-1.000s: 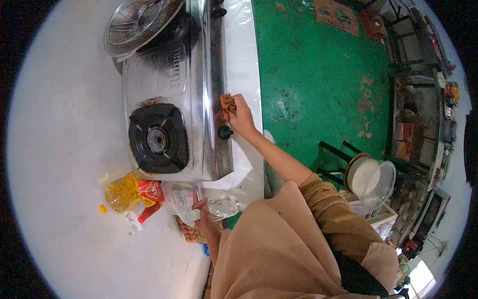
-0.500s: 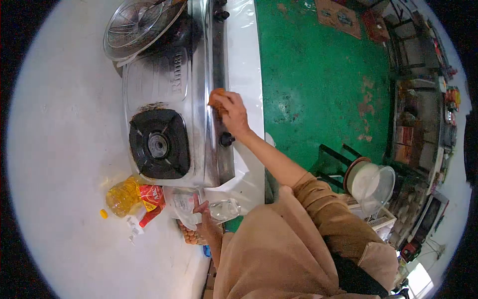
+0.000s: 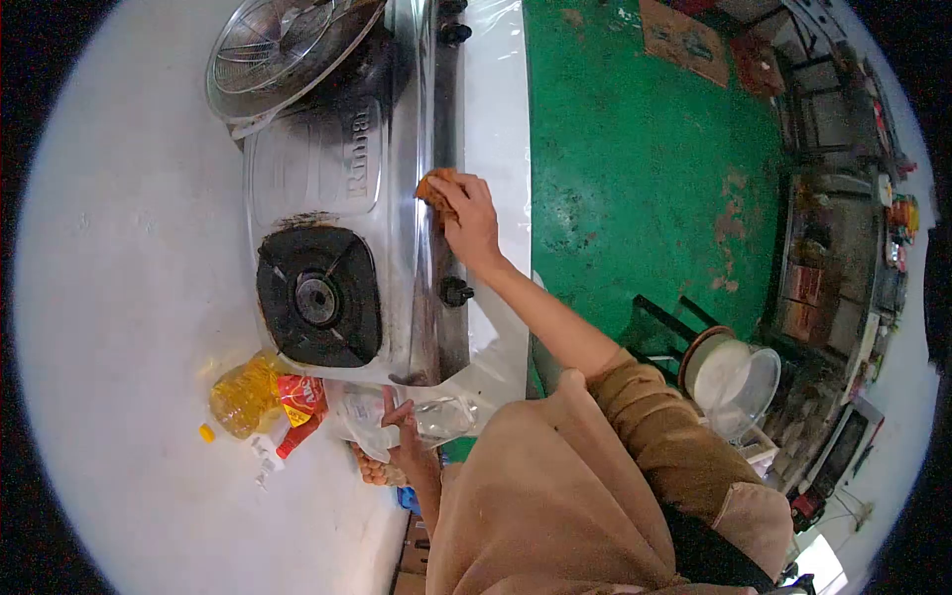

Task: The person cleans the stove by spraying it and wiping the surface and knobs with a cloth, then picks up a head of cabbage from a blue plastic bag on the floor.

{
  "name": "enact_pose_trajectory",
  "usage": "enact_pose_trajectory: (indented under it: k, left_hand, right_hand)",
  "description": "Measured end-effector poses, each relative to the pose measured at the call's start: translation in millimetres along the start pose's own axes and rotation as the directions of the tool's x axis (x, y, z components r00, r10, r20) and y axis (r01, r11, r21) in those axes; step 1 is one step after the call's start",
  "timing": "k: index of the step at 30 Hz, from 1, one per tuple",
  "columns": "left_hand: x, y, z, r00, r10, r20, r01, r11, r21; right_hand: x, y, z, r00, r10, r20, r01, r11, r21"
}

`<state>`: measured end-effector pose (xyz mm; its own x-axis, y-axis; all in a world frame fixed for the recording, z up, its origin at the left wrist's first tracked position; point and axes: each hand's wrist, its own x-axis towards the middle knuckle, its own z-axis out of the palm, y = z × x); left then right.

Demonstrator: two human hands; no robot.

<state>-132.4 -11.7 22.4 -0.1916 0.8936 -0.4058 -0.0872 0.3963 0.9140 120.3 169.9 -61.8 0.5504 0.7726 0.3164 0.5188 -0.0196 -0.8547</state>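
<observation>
My right hand [image 3: 470,220] is closed around an orange-brown sponge [image 3: 436,190] and presses it on the front edge of a steel gas stove [image 3: 405,238]. The hand is between the stove's two black knobs, above the nearer knob [image 3: 456,292] in the view. My left hand [image 3: 407,441] is by the stove's near end, with fingers stretched out and apart. Beside those fingers are a clear plastic container [image 3: 362,412] and a clear glass vessel [image 3: 444,417]. A black burner grate [image 3: 319,297] sits on the near side of the stove.
A wok with a wire strainer [image 3: 260,61] rests on the far burner. Near the stove's end lie a yellow oil bottle [image 3: 243,399], a red pack [image 3: 300,399] and several eggs [image 3: 372,468]. A stool carrying a white tub [image 3: 719,372] stands on the green floor [image 3: 645,178].
My right hand has slid the sponge a little along the stove's front edge, away from the nearer knob. My left hand stays about where it was. The view has shifted slightly.
</observation>
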Motion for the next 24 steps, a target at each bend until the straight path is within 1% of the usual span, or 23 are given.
enact_pose_trajectory:
  k: [1,3,4,7,9,10,12,13,15,17,18,19,21,23,24]
  left_hand:
    - [0,0,1,1.0,-0.005,-0.01,0.006,1.0,0.005]
    - [0,-2,0,1.0,-0.01,-0.014,0.01,1.0,0.018]
    - [0,-3,-1,1.0,-0.012,-0.017,0.013,1.0,0.021]
    - [-2,-7,-3,1.0,-0.012,-0.023,0.012,1.0,0.026]
    - [-5,-10,-5,1.0,-0.007,-0.027,0.008,1.0,0.028]
    - [-6,-11,-7,1.0,-0.003,-0.026,0.004,0.999,0.033]
    - [-8,-14,-11,1.0,0.006,-0.025,-0.005,0.999,0.037]
    - [-9,-15,-13,1.0,0.016,-0.022,-0.015,0.999,0.037]
    - [-11,-18,-17,0.999,0.034,-0.013,-0.034,0.998,0.045]
    - [-12,-22,-22,0.999,0.05,0.002,-0.05,0.998,0.049]
    - [-13,-25,-24,0.998,0.06,0.014,-0.061,0.997,0.055]
    - [-13,-29,-28,0.997,0.07,0.031,-0.072,0.995,0.065]
    - [-16,-42,-39,0.994,0.089,0.065,-0.095,0.991,0.095]
    - [-20,-65,-59,0.994,0.053,0.097,-0.067,0.987,0.149]
    - [-23,-65,-64,0.993,0.027,0.119,-0.051,0.978,0.202]
  right_hand:
    - [4,3,3,1.0,-0.001,0.008,0.001,1.0,0.004]
    - [29,16,10,0.995,-0.007,-0.103,0.011,0.999,0.035]
    - [43,27,15,0.993,-0.014,-0.121,0.009,0.999,-0.04]
    - [90,55,27,0.989,0.0,-0.146,-0.006,0.999,-0.045]
    - [108,67,28,0.985,0.054,-0.162,-0.078,0.987,-0.143]
    - [105,67,26,0.987,0.052,-0.153,-0.073,0.988,-0.137]
    - [100,61,21,0.98,0.133,-0.146,-0.143,0.988,-0.061]
    - [90,61,20,0.983,0.126,-0.136,-0.134,0.99,-0.051]
    - [58,62,15,0.972,0.231,-0.05,-0.234,0.969,-0.078]
    - [15,66,7,0.969,0.248,-0.011,-0.247,0.967,0.058]
    - [-6,66,-1,0.937,0.336,0.099,-0.341,0.94,0.032]
    - [-28,63,-8,0.884,0.42,0.205,-0.427,0.904,-0.008]
    - [-79,53,-16,0.869,0.425,0.252,-0.447,0.894,0.034]
    - [-137,59,-14,0.861,0.417,0.291,-0.499,0.804,0.325]
    - [-159,52,-20,0.86,0.417,0.295,-0.5,0.805,0.319]
